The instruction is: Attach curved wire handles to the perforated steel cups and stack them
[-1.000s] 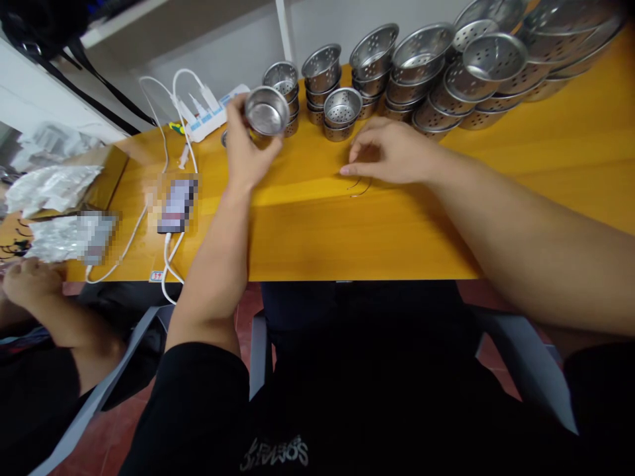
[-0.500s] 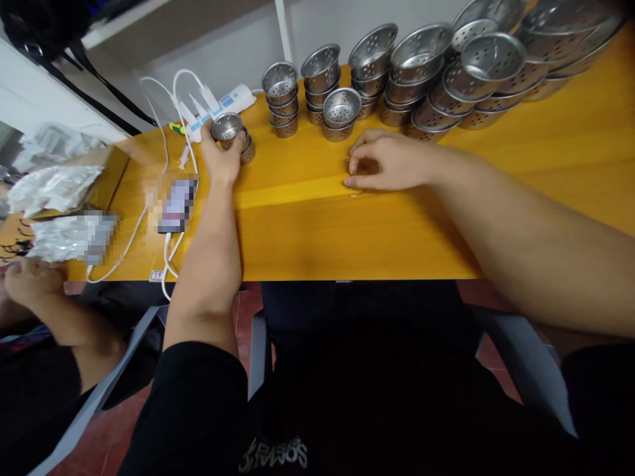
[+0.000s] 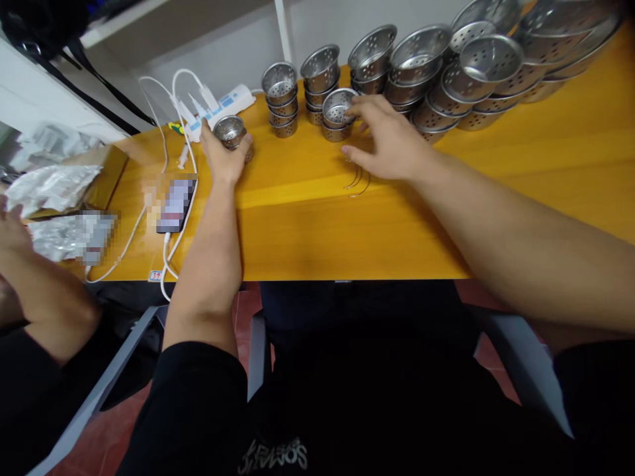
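My left hand [image 3: 224, 157] is around a small perforated steel cup [image 3: 229, 128], its thumb on the right side and fingers on the left. This cup sits on top of another, partly hidden by the hand. My right hand [image 3: 384, 139] has its thumb and fingers apart, the fingertips at the right rim of a short stack of perforated steel cups [image 3: 337, 122]. Whether they touch that rim is unclear. Under its palm, several thin curved wires [image 3: 366, 188] lie on the wooden table [image 3: 307, 238].
Taller stacks of perforated cups [image 3: 284, 99] line the back, growing larger toward the right [image 3: 421, 59]. A white power strip [image 3: 233, 100], cables and a phone [image 3: 176, 206] lie at left. Farther left are plastic bags [image 3: 54, 188] and another person's arm [image 3: 44, 284].
My right hand has moved up from the wires to the short cup stack, and its fingers have spread. The cup in my left hand has shifted slightly down. The other person's hand has moved left.
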The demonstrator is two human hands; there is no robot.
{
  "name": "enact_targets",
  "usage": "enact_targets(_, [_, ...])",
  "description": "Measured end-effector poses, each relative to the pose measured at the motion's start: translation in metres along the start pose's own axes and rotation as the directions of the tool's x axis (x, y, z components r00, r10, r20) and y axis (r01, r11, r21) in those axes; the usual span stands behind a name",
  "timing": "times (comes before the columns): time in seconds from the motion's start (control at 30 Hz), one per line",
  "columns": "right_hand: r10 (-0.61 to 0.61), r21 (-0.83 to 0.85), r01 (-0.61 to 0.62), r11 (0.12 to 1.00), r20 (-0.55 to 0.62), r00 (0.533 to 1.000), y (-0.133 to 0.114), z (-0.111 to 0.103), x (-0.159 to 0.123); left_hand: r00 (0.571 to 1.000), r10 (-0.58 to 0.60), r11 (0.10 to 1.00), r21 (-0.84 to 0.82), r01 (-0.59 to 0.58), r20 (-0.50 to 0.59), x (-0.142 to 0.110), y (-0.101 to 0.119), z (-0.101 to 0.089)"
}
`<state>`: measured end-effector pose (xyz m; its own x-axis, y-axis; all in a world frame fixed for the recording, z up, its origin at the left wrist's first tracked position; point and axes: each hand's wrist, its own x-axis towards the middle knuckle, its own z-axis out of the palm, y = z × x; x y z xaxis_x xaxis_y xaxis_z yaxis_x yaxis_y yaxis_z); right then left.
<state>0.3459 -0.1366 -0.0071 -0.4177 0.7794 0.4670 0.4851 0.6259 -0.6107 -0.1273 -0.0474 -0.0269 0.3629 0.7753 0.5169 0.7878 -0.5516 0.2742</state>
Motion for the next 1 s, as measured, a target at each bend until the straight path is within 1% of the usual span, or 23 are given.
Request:
enact_targets(0.03, [0.013, 0.0, -0.013, 1.0, 0.008, 1.0, 0.003, 0.002, 0.001, 0.971, -0.143, 0.989, 0.011, 0.148, -0.192, 0.001, 0.007, 0.0])
enact_targets(0.07, [0.025, -0.002, -0.025, 1.0, 0.016, 1.0, 0.006, 0.004, 0.003, 0.914, -0.23, 0.969, 0.004, 0.246, -0.334, 0.003, 0.017, 0.0])
enact_targets(0.1, [0.036, -0.007, -0.035, 0.999, 0.023, 0.999, 0.011, 0.006, 0.004, 0.862, -0.259, 0.958, -0.002, 0.287, -0.436, 0.005, 0.028, 0.0])
enact_targets(0.13, [0.041, -0.018, -0.041, 0.999, 0.027, 0.999, 0.015, 0.007, 0.005, 0.837, -0.242, 0.961, -0.001, 0.277, -0.49, 0.008, 0.039, 0.0])
enact_targets(0.17, [0.042, -0.036, -0.041, 0.999, 0.026, 0.999, 0.019, 0.009, 0.005, 0.838, -0.199, 0.973, -0.003, 0.229, -0.508, 0.01, 0.05, 0.001])
enact_targets(0.23, [0.039, -0.076, -0.038, 0.996, 0.011, 0.999, 0.027, 0.011, 0.006, 0.871, -0.104, 0.995, -0.04, 0.097, -0.48, 0.014, 0.069, 0.004])
enact_targets(0.3, [0.031, -0.099, -0.032, 0.995, -0.012, 0.999, 0.033, 0.013, 0.008, 0.911, -0.052, 0.994, -0.105, 0.01, -0.408, 0.016, 0.083, 0.009])
enact_targets(0.4, [0.016, -0.102, -0.022, 0.995, -0.066, 0.998, 0.035, 0.014, 0.01, 0.966, -0.021, 0.982, -0.187, -0.028, -0.257, 0.017, 0.099, 0.017])
enact_targets(0.47, [0.005, -0.113, -0.018, 0.993, -0.116, 0.993, 0.031, 0.012, 0.011, 0.986, 0.003, 0.964, -0.262, -0.047, -0.166, 0.016, 0.109, 0.022])
enact_targets(0.57, [-0.013, -0.141, -0.015, 0.99, -0.191, 0.982, 0.015, 0.007, 0.01, 0.995, 0.051, 0.924, -0.374, -0.08, -0.086, 0.015, 0.123, 0.03])
enact_targets(0.63, [-0.034, -0.157, 0.0, 0.988, -0.216, 0.976, 0.001, 0.004, 0.009, 0.995, 0.09, 0.91, -0.403, -0.101, -0.046, 0.013, 0.13, 0.036])
enact_targets(0.67, [-0.053, -0.161, 0.019, 0.987, -0.21, 0.976, -0.007, 0.003, 0.008, 0.994, 0.111, 0.908, -0.404, -0.112, -0.026, 0.013, 0.133, 0.04])
enact_targets(0.73, [-0.111, -0.148, 0.088, 0.985, -0.152, 0.982, -0.02, 0.003, 0.005, 0.988, 0.157, 0.91, -0.391, -0.139, 0.014, 0.012, 0.138, 0.048])
enact_targets(0.83, [-0.18, -0.075, 0.176, 0.982, -0.049, 0.982, -0.034, 0.013, 0.002, 0.976, 0.213, 0.914, -0.363, -0.182, 0.048, 0.012, 0.142, 0.059])
enact_targets(0.93, [-0.175, -0.018, 0.175, 0.984, 0.005, 0.985, -0.039, 0.027, -0.001, 0.966, 0.254, 0.911, -0.35, -0.22, 0.054, 0.012, 0.144, 0.064])
enact_targets(1.0, [-0.16, -0.022, 0.16, 0.987, 0.023, 0.987, -0.039, 0.034, -0.002, 0.959, 0.279, 0.906, -0.346, -0.244, 0.054, 0.012, 0.144, 0.063])
